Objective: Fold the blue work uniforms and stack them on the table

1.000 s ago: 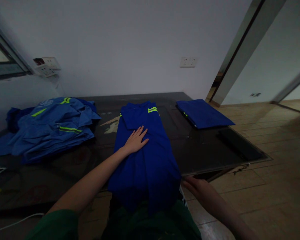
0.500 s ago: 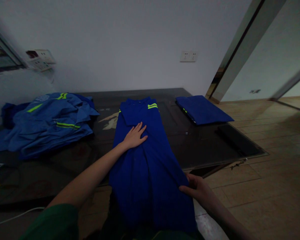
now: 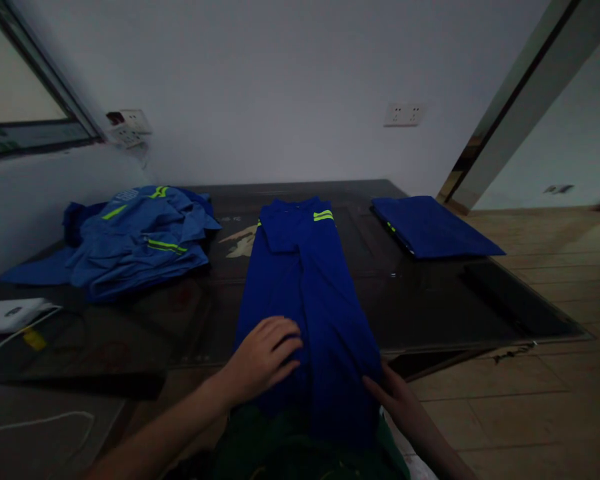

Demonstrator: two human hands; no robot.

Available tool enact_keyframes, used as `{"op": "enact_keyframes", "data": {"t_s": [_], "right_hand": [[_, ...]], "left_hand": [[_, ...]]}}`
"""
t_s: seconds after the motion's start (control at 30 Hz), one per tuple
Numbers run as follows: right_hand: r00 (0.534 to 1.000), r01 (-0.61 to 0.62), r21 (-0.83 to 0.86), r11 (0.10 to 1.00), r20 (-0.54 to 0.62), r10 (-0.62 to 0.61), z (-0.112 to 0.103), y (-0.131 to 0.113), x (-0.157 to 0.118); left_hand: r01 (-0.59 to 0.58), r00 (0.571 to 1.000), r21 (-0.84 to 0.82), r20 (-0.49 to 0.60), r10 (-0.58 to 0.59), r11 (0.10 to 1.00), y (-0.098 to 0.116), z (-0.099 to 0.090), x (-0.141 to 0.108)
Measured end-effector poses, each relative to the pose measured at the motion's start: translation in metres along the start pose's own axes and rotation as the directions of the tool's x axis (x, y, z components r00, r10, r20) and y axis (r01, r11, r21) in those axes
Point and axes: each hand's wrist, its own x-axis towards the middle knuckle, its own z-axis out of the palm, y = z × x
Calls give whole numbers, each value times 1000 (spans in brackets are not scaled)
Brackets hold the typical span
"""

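My right fingers pinch the edge of the blue shirt [image 3: 325, 280] on a dark table [image 3: 205, 313]; my left fingers curl loosely over it. Left of it: rumpled clothes [image 3: 145, 247]; behind, a pale wall [image 3: 270, 87]; right, wooden floor [image 3: 545, 267].

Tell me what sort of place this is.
Probably a plain indoor room, home or dormitory, used for handling clothes: a white wall with a double socket, a dark table bearing a rumpled clothes pile, and a wood-look floor.
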Motion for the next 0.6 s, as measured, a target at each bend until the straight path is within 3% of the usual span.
{"op": "enact_keyframes", "data": {"t_s": [0.13,0.3,0.4,0.5,0.6], "right_hand": [[995,-15,22,1000,96,12,2,-9,2],[996,5,-16,1000,93,-3,2,-14,-2],[993,31,-22,999,111,-29,1,-15,-2],[994,36,-37,999,102,-32,0,-16,-1],[997,19,-43,999,73,-15,0,-17,-1]], "left_hand": [[-43,984,70,-171,55,997,27,25,-36],[4,965,162,-261,38,987,32,44,-22],[-90,964,149,-235,124,985,25,35,-9],[-254,955,48,-149,258,966,18,13,-3],[-304,953,-65,-39,302,951,15,-6,-2]]}}
